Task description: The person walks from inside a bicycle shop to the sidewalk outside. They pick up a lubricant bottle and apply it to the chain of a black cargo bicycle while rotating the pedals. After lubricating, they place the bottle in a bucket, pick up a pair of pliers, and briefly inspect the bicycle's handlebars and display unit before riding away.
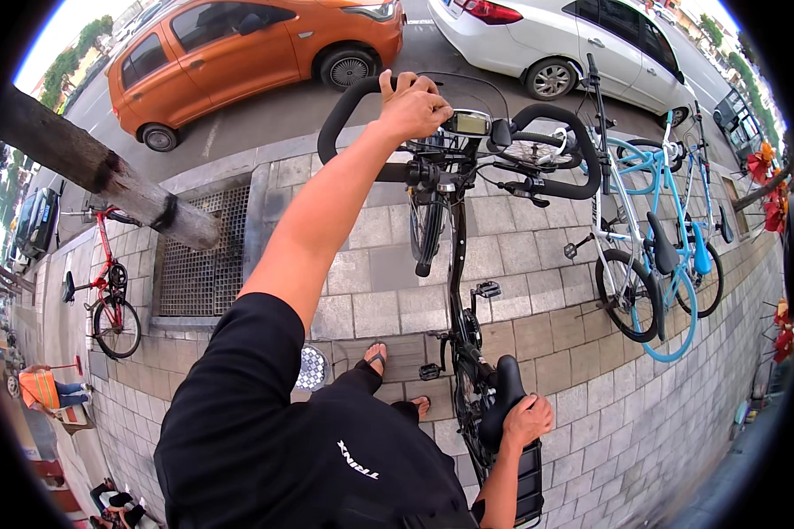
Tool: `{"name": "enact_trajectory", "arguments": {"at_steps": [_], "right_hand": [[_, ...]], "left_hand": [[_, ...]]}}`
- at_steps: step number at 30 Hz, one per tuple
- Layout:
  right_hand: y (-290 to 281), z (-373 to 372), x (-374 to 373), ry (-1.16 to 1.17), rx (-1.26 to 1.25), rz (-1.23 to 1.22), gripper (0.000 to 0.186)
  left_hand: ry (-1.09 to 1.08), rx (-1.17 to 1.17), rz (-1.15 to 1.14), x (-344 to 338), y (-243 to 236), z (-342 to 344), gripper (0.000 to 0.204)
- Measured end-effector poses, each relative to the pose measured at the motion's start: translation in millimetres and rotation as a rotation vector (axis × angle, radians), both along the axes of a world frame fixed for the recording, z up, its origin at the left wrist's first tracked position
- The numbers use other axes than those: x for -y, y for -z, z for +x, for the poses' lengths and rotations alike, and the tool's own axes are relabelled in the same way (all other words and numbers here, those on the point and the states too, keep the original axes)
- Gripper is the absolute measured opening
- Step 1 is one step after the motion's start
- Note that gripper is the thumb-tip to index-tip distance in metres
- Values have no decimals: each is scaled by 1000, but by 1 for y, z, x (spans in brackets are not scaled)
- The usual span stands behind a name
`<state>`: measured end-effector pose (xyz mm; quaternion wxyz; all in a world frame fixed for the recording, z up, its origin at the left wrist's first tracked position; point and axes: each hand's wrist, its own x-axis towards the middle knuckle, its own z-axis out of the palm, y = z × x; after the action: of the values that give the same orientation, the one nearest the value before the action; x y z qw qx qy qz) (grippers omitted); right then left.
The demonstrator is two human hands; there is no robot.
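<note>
CAUTION: Tipping and Foot-Strike Hazards

The black bicycle [455, 256] is standing on the paving [397, 309], to the right of the person's feet [376, 355]. The left hand [412, 108] is reaching across to the handlebar [328, 134], its grip clamping on the bar near the display [469, 124]. The right hand [528, 420] is holding its grip curled around the outer edge of the seat [506, 390].

Tipping is presenting the main risk. If the right grip is slipping on the smooth seat, the rear could be swinging outward. With only one side of the handlebar being held, the front wheel [428, 231] could be turning sharply and upsetting the balance. The near pedal [430, 371] is sitting close to the open-sandalled feet; a backward roll could be driving it into a shin. A fall to the right could be bringing the handlebar toward the parked bicycles [667, 181].
</note>
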<state>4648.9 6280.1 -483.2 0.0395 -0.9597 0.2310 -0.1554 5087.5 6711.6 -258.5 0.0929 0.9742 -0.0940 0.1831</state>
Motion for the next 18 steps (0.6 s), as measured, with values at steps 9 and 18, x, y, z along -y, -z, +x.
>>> {"name": "enact_trajectory", "arguments": {"at_steps": [9, 18], "right_hand": [[-2, 1, 1, -9, -14, 8, 25], [-9, 1, -4, 15, -36, 15, 27]], "left_hand": [[-57, -22, -32, 0, 1, -1, 29], [-47, 9, -33, 3, 7, 1, 28]]}}
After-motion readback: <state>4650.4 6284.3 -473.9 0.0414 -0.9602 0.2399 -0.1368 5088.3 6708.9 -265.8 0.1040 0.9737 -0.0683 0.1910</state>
